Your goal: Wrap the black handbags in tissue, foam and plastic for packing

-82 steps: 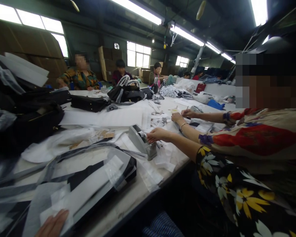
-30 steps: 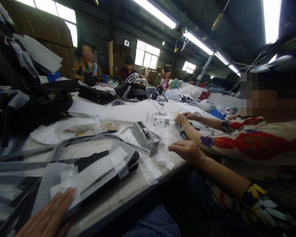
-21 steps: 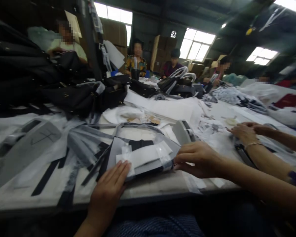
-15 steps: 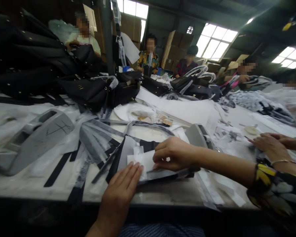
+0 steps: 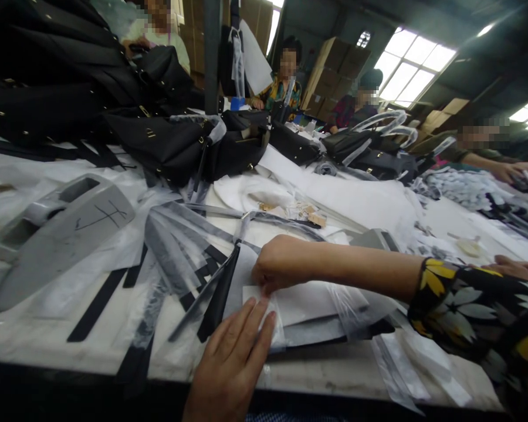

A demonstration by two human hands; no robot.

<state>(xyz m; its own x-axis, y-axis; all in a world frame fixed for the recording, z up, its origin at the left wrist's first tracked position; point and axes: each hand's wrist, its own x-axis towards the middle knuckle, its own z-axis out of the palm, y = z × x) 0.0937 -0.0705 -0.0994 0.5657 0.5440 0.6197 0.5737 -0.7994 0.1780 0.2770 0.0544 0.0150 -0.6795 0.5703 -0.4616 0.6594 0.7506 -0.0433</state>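
A black bag lies flat before me, partly covered by grey sheeting, white paper and clear plastic film. Its thin film-wrapped handle arches away on the far side. My left hand rests flat on the paper and film at the bag's near left, fingers stretched out. Just beyond those fingertips, my right hand is closed, its fingers curled down against the covering. Whatever it pinches is hidden beneath the knuckles. The right forearm, in a floral sleeve, crosses above the bag.
A large grey tape dispenser stands at left; another is partly behind my forearm. Film-wrapped straps fan out left of the bag. Black bags are piled at the back. A co-worker's hand is at right; several people work across the table.
My right hand has shifted left along the bag, close to my left fingertips, uncovering more white paper and film. My left hand still presses flat. The camera view has tilted down.
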